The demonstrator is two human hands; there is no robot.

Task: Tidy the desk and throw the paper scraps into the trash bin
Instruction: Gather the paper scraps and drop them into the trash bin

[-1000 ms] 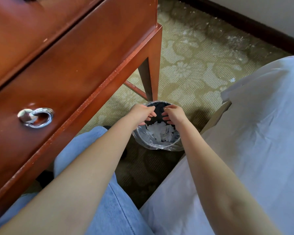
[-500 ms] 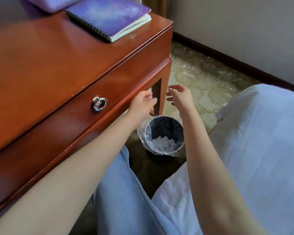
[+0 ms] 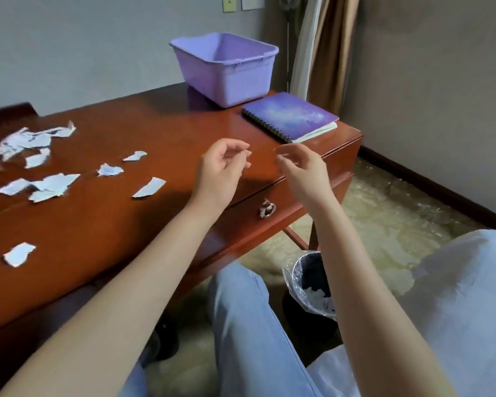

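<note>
Paper scraps [image 3: 55,183] on the desk [image 3: 166,130], head view: torn white pieces lie scattered over the left half of the frame.
The leftmost scraps are blurred and cut by the frame edge. The trash bin [image 3: 307,270], lower centre, is half hidden behind the right forearm, with white scraps inside its clear liner. The left hand [image 3: 221,167] and right hand [image 3: 304,170] hover at centre, fingers loosely curled, holding nothing.
</note>
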